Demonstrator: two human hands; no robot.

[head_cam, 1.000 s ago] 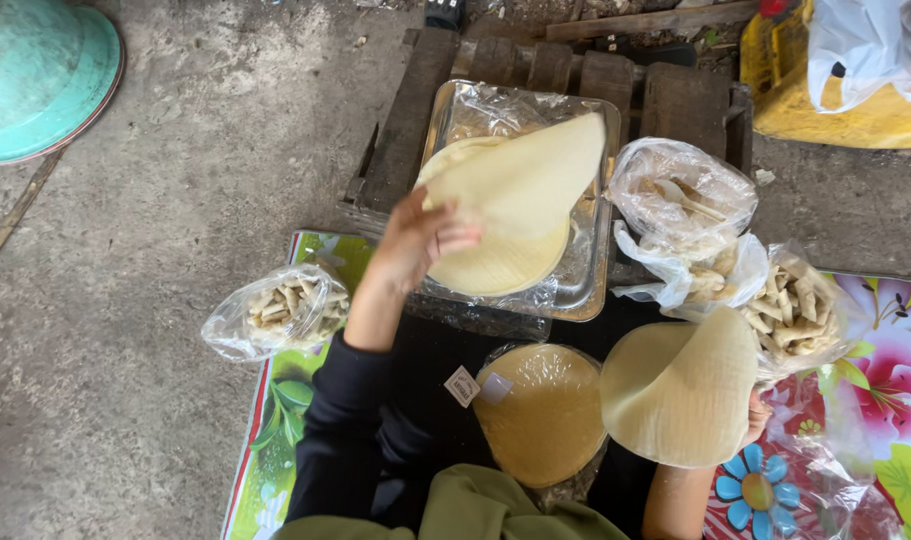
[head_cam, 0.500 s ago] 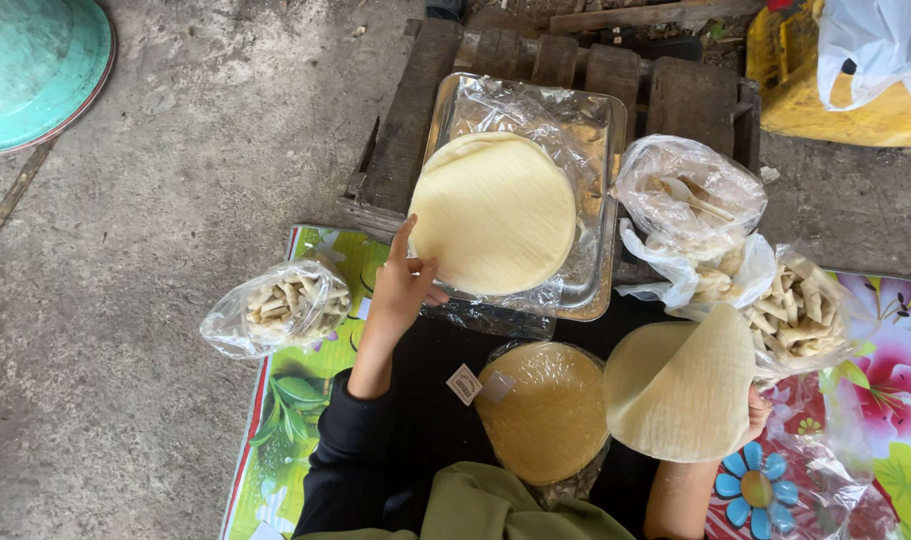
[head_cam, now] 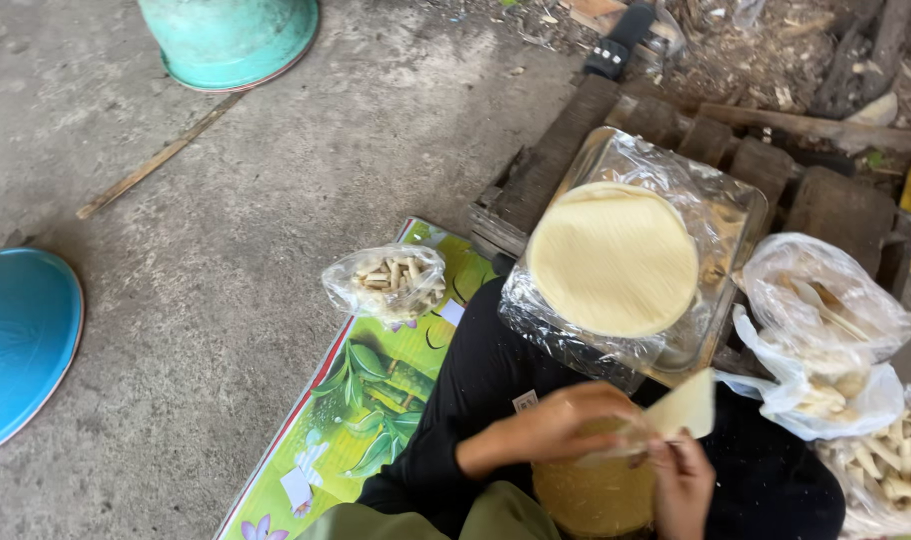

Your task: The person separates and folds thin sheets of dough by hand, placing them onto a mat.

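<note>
Hands meet low in the head view, over the lap. Left hand (head_cam: 561, 425) is curled shut, thumb on top, pinching the near edge of a pale thin sheet (head_cam: 681, 408) that looks like a rice-paper wrapper. Right hand (head_cam: 681, 485) sits just below and to the right of that pinch, fingers closed on the sheet's lower edge. With both hands on one edge, the free corner stands up and away from the grip, toward the tray; the sheet looks folded or bent, though how many layers I cannot tell.

Directly beneath the two hands: a round yellowish stack (head_cam: 591, 495) resting on the lap, mostly hidden by the hands. Judgement: holding the sheet right above it keeps the work within short reach.

Beyond the grip, past the raised corner: a metal tray (head_cam: 726, 215) lined with clear plastic, set on dark wooden blocks (head_cam: 566, 150). A single round sheet (head_cam: 613, 258) lies flat in the middle of it, untouched, well spread so its whole face is open.

Right of the grip: clear bags (head_cam: 826, 330) holding pale rolled pieces, mouths open and near at hand. Left of the grip, further off: a smaller tied bag of rolls (head_cam: 388, 282) on a printed floral mat (head_cam: 361, 400).

Far from the hands, on the concrete floor: a teal basin (head_cam: 231, 40) and a blue basin (head_cam: 21, 340), both upturned.
</note>
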